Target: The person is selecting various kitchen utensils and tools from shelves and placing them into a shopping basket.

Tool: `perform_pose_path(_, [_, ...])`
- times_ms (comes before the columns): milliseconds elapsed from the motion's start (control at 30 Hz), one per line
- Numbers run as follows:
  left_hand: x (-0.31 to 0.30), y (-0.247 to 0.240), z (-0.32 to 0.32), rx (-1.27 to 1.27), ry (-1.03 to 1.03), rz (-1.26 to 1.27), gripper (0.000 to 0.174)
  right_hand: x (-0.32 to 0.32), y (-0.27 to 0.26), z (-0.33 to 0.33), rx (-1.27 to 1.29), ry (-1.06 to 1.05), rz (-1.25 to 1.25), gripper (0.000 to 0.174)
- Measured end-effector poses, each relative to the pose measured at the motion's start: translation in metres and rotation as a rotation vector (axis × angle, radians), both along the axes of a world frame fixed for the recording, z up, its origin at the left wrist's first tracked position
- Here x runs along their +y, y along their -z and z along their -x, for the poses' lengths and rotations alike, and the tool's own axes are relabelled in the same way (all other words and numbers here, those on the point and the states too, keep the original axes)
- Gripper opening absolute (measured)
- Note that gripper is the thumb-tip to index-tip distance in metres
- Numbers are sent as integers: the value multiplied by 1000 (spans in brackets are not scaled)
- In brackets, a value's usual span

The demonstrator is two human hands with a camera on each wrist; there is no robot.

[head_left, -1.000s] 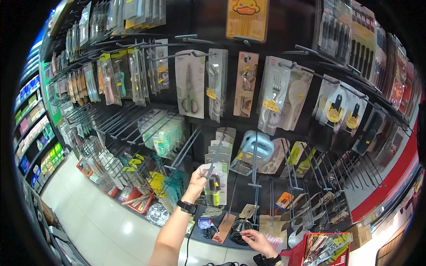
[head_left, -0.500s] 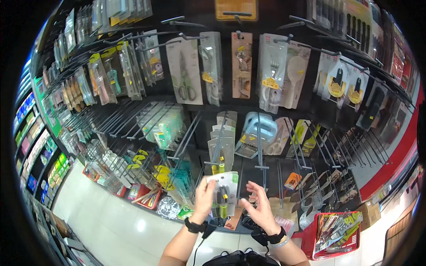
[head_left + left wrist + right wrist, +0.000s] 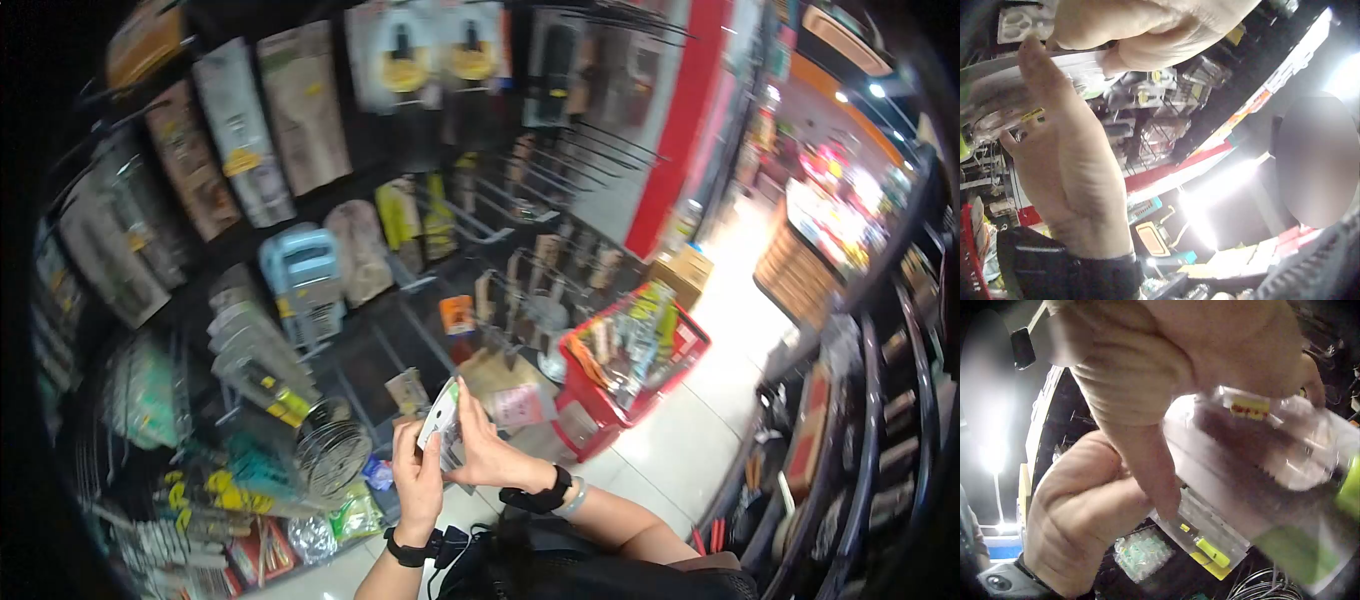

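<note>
A clear, carded blister pack (image 3: 438,417) is held in front of the body by both hands; the tool inside is mostly covered. My left hand (image 3: 417,478) pinches one end between thumb and curled fingers. At the other end my right hand (image 3: 487,450) grips it, thumb on the near face and fingers behind. Seen from the right wrist, the pack (image 3: 1235,456) carries a small yellow sticker (image 3: 1249,407) and bright green shows at its edge.
A red basket (image 3: 665,388) filled with packaged utensils stands right of the hands. Ahead, the rack holds blue graters (image 3: 300,265), similar carded packs (image 3: 250,350) and wire strainers (image 3: 335,445). A cardboard box (image 3: 683,272) sits behind the basket; shelves (image 3: 850,430) line the right.
The left hand took a pack off its hook and brought it toward the body. My right hand rose from lower right and took hold of it too. The view has swung right toward the basket.
</note>
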State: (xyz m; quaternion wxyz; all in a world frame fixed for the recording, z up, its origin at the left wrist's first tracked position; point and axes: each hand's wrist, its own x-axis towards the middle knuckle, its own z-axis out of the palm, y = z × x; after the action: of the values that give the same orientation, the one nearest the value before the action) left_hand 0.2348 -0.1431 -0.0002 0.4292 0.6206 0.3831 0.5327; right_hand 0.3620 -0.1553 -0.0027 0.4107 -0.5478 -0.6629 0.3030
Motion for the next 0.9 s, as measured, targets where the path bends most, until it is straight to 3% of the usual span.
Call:
perform_pose_path(133, [-11,-3,-46,12,94,-17,9,-10,14,-22,-72,351,-137,102])
perform_pose_path(267, [-8,-15,-82,180,217,-151,15,-18,14,-66,-62,497,-255,103])
perform_pose_path(333, [-5,-14,-98,-24,459,40,21,-21,15,-98,-88,523,-307,104])
perform_pose_path(367, [-5,-14,-105,-23,463,46,21,-24,15,-118,-121,538,-359,106])
perform_pose_path(433, [-3,-10,-111,-32,503,97,26,-26,16,-160,132,614,-244,108])
perform_pose_path(500, [3,6,-111,-8,494,116,22,-26,4,-202,228,717,-353,108])
perform_pose_path(567, [8,18,-108,66,503,329,19,-28,6,-247,61,777,-381,107])
perform_pose_path(700, [16,29,-106,191,437,423,17,-13,54,-325,-3,811,-346,111])
perform_pose_path(900, [31,47,-116,196,373,436,15,10,140,-383,-46,764,-222,117])
